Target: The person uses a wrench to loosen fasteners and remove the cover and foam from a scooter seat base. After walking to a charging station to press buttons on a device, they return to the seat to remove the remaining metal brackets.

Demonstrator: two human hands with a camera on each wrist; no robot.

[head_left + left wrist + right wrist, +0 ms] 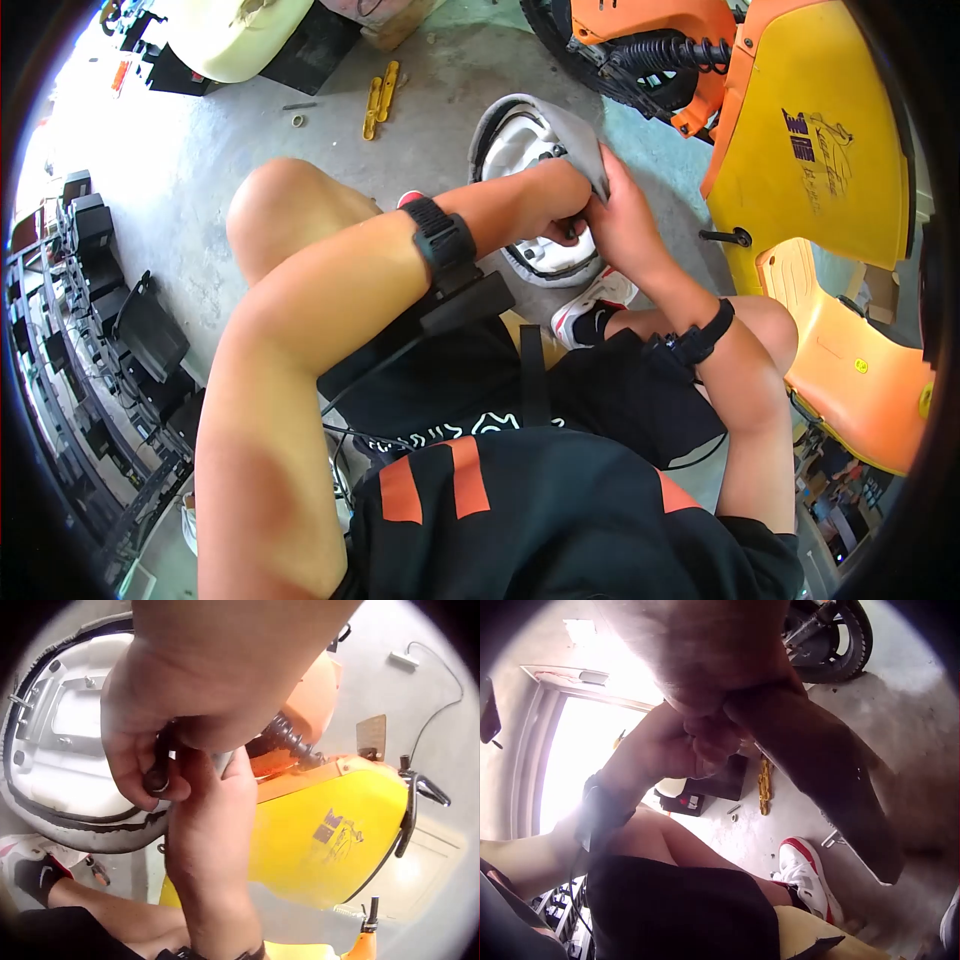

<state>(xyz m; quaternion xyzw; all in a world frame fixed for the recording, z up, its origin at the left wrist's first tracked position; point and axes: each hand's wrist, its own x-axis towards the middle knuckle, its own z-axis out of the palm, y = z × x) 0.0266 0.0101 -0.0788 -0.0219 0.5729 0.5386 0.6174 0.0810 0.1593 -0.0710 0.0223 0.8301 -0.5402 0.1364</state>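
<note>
Rack: black parts on metal rack, far left of the concrete floor.
Cream shell: pale bodywork, beside black box.
Small bits: ring on floor, short of the black box; two yellow perforated strips just right of it, roughly end-on away from the person.
Left hand: reaches across the seat underside to its right rim. Fingers curled round a short dark round-ended handle; exact tool unclear. Touching or nearly touching the right hand.
Seat: vehicle saddle, white base with grey cover, underside showing, tilted, in front of the person's legs.
Right hand: grips the seat at its right rim, thumb along the grey cover; other fingers mostly hidden, exact curl can't tell.
Sneaker: white and red, just beside the seat's near edge.
Scooter: orange, coil shock and yellow lettered side panel, right of the seat, apart from it.
Orange shell: below the yellow panel, lower right.
</note>
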